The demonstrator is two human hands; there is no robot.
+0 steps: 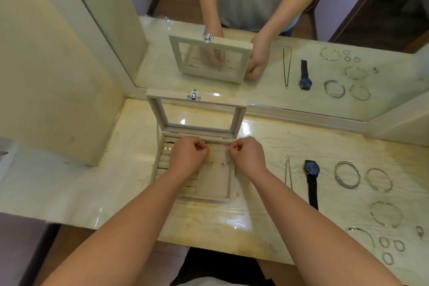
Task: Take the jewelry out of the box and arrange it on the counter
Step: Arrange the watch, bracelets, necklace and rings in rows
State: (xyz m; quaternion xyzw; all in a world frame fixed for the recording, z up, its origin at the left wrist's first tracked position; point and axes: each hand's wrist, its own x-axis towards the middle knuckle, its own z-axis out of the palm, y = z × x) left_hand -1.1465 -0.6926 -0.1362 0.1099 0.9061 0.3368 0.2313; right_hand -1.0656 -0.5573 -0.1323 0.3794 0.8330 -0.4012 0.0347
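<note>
Hands (185, 158) (249, 158) in pinch on bangle (218, 144)

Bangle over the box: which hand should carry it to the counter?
Right, probably. Left hand and right hand both pinch the bangle, but the watch and bracelets lie right of the box, nearer it.

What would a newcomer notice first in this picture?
The left hand and the right hand pinch a thin open bangle over the open jewelry box at the centre. To the right, a blue-faced watch, a chain and several bracelets lie arranged on the counter. The mirror behind repeats everything.
</note>
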